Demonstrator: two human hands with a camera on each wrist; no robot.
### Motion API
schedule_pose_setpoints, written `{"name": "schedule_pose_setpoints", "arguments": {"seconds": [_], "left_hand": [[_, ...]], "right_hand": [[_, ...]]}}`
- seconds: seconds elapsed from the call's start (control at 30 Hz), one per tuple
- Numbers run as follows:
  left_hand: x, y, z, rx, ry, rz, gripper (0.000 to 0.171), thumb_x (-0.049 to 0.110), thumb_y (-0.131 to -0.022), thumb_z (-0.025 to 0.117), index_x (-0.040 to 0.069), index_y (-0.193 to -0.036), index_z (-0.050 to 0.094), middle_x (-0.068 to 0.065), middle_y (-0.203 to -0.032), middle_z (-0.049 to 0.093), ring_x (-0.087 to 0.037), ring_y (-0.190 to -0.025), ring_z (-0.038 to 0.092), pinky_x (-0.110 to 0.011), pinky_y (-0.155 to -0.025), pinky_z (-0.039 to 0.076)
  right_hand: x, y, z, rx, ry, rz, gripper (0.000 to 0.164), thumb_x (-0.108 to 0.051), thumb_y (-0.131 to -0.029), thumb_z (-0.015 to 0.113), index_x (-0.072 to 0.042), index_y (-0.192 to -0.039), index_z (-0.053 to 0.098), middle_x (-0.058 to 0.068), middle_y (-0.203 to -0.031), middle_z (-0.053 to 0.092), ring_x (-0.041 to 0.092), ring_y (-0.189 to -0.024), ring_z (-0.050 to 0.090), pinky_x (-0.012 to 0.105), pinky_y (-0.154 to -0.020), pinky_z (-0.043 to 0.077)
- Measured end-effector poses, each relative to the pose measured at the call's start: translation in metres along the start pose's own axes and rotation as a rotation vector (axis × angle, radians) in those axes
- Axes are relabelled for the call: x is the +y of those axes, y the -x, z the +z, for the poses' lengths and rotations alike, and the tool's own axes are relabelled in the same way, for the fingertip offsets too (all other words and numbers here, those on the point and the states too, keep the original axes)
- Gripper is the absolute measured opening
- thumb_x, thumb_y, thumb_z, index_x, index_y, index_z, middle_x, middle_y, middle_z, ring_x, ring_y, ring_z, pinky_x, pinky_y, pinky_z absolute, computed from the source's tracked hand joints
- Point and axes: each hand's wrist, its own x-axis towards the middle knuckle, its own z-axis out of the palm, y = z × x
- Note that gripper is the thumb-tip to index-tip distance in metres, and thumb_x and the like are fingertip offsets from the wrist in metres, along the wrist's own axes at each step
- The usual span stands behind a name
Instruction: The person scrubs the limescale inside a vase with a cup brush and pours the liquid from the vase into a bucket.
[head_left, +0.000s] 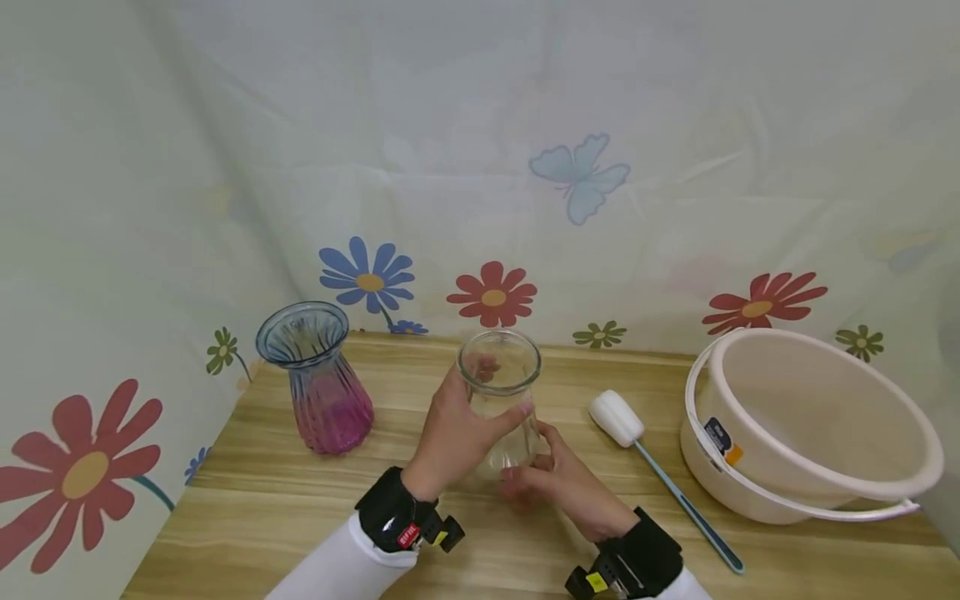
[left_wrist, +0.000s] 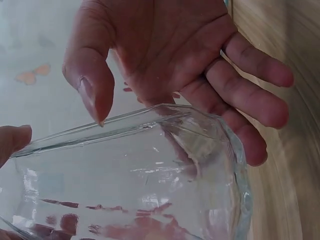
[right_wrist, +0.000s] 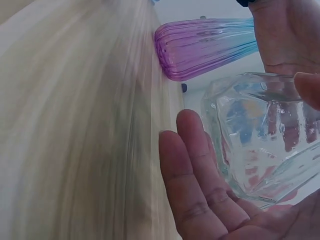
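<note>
A clear glass vase (head_left: 510,404) with a thick round rim is held above the table in front of me. My left hand (head_left: 467,427) grips its upper part, thumb across the near side and fingers round behind. Close by the vase's lower end is my right hand (head_left: 558,483); its palm and loosely spread fingers (left_wrist: 250,100) show beside the faceted base in the left wrist view. The right wrist view has those fingers (right_wrist: 187,185) stretched out along the base. To the left stands a ribbed vase (head_left: 330,400), blue above and pink below.
A bottle brush (head_left: 617,418) with a white sponge head and blue handle lies right of the hands. Beyond it stands a cream bucket (head_left: 750,467) with its handle down. A flowered curtain (head_left: 480,167) borders the wooden table (head_left: 247,517) at the back and left.
</note>
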Motion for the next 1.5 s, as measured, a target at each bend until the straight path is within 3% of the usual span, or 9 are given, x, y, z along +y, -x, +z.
{"name": "schedule_pose_setpoints", "arguments": {"seconds": [0.33, 0.63, 0.83, 1.1, 1.5], "left_hand": [[0.001, 0.01, 0.011, -0.058, 0.037, -0.012, 0.068, 0.041, -0.082, 0.087, 0.026, -0.137, 0.05, 0.002, -0.135, 0.062, -0.02, -0.132, 0.057, -0.055, -0.111, 0.044], [0.001, 0.02, 0.023, -0.108, 0.068, -0.009, 0.066, 0.042, -0.079, 0.089, 0.02, -0.13, 0.054, -0.001, -0.136, 0.063, -0.017, -0.132, 0.057, -0.052, -0.11, 0.045], [-0.002, 0.026, 0.032, -0.148, 0.064, -0.01, 0.065, 0.045, -0.08, 0.088, 0.023, -0.13, 0.054, 0.004, -0.135, 0.063, -0.015, -0.132, 0.057, -0.049, -0.109, 0.046], [-0.007, 0.032, 0.042, -0.162, 0.09, 0.036, 0.067, 0.043, -0.081, 0.088, 0.02, -0.132, 0.052, 0.004, -0.135, 0.062, -0.016, -0.132, 0.057, -0.053, -0.111, 0.046], [-0.014, 0.033, 0.055, -0.175, 0.052, 0.057, 0.066, 0.045, -0.082, 0.087, 0.023, -0.133, 0.052, 0.003, -0.134, 0.062, -0.014, -0.132, 0.058, -0.045, -0.108, 0.047]], "right_hand": [[0.014, 0.018, -0.013, -0.024, 0.042, 0.041, 0.092, -0.015, -0.098, 0.064, -0.001, -0.16, -0.003, 0.015, -0.113, 0.074, 0.022, -0.092, 0.075, 0.034, -0.082, 0.058], [0.027, 0.029, -0.023, -0.058, 0.05, 0.042, 0.099, -0.015, -0.097, 0.07, 0.002, -0.159, -0.006, 0.013, -0.101, 0.076, 0.023, -0.087, 0.075, 0.035, -0.081, 0.06], [0.033, 0.036, -0.027, -0.091, 0.059, 0.074, 0.105, -0.017, -0.096, 0.072, 0.005, -0.157, -0.011, 0.012, -0.099, 0.075, 0.022, -0.087, 0.074, 0.035, -0.081, 0.06], [0.038, 0.044, -0.034, -0.09, 0.1, 0.109, 0.103, -0.02, -0.098, 0.071, 0.008, -0.155, -0.01, 0.008, -0.092, 0.074, 0.019, -0.079, 0.072, 0.033, -0.075, 0.059], [0.044, 0.045, -0.038, -0.096, 0.108, 0.096, 0.087, -0.019, -0.097, 0.071, 0.004, -0.151, 0.006, 0.007, -0.083, 0.071, 0.018, -0.071, 0.069, 0.033, -0.066, 0.06]]}}
